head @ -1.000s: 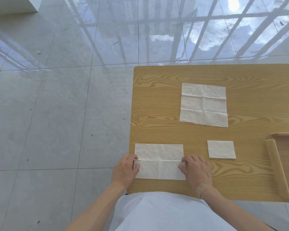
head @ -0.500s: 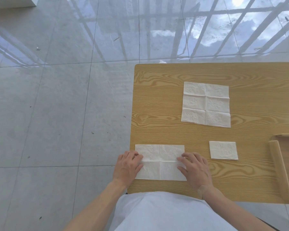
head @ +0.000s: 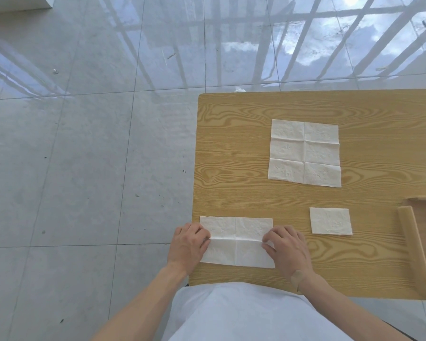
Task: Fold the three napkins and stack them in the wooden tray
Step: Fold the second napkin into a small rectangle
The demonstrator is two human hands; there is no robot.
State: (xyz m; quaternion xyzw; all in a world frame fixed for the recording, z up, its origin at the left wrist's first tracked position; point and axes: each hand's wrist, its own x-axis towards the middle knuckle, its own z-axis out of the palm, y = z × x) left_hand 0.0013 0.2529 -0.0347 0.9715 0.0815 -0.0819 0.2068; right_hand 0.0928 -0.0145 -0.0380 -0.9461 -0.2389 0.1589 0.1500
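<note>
While the wooden tray (head: 410, 244) runs off the right edge, each hand's grip pinches an end of the half-folded napkin (head: 236, 242) at the table's (head: 231, 148) near edge: left hand (head: 188, 244), right hand (head: 288, 249) (fingertips partly hidden).

White embossed napkins (head: 304, 152) on a yellow-tan table (head: 231, 134) with swirling wood grain, grey glossy tiled floor (head: 84, 143)
</note>
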